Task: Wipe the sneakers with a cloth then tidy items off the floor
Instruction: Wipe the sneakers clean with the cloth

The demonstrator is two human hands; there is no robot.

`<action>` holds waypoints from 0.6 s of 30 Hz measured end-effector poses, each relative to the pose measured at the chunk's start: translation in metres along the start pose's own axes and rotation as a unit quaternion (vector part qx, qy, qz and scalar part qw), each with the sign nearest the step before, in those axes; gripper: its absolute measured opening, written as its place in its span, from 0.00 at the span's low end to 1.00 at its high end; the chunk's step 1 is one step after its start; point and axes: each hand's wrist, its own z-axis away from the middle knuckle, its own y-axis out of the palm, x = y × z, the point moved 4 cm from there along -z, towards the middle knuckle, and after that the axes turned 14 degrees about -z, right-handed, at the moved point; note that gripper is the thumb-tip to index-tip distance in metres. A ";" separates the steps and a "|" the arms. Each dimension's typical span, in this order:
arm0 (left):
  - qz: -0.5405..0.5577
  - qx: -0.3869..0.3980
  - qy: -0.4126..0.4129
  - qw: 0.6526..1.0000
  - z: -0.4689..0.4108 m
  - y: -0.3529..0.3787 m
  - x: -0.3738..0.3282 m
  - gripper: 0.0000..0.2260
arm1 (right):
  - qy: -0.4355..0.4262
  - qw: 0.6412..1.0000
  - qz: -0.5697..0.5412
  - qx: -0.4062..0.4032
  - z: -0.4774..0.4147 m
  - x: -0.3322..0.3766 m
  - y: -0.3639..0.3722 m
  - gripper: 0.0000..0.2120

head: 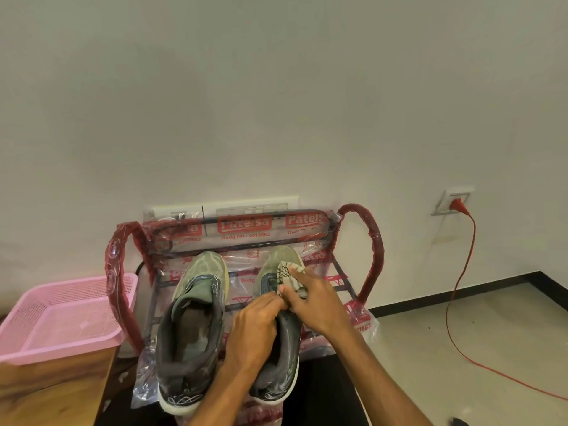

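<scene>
White wall [276,103] fills the background; against it stands a metal rack [370,241] wrapped in clear plastic with red print, and two sneakers lie on it side by side, toes toward the wall. The left sneaker [193,318] is grey-green with a dark collar and white sole; the right sneaker [270,265] matches it, with a patterned cloth [290,272] over its toe area. A pink basket [61,318] sits on a wooden surface [46,392] to the left; a red cable [458,287] runs from a wall socket [455,199] across the pale floor [476,318]. The left hand [252,330] grips the right sneaker's collar with curled fingers; the right hand [316,299] pinches the cloth and presses it on the shoe.
</scene>
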 end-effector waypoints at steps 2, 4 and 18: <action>-0.022 0.001 0.024 0.999 0.002 0.004 -0.004 0.18 | 0.007 0.999 -0.045 -0.026 0.004 -0.007 -0.003 0.25; -0.047 -0.002 0.033 0.998 0.002 0.008 -0.005 0.19 | 0.005 0.996 -0.064 -0.054 0.003 -0.008 -0.007 0.21; -0.076 -0.001 0.062 0.995 0.011 0.016 -0.004 0.20 | -0.060 0.996 0.024 -0.055 -0.005 0.013 -0.002 0.18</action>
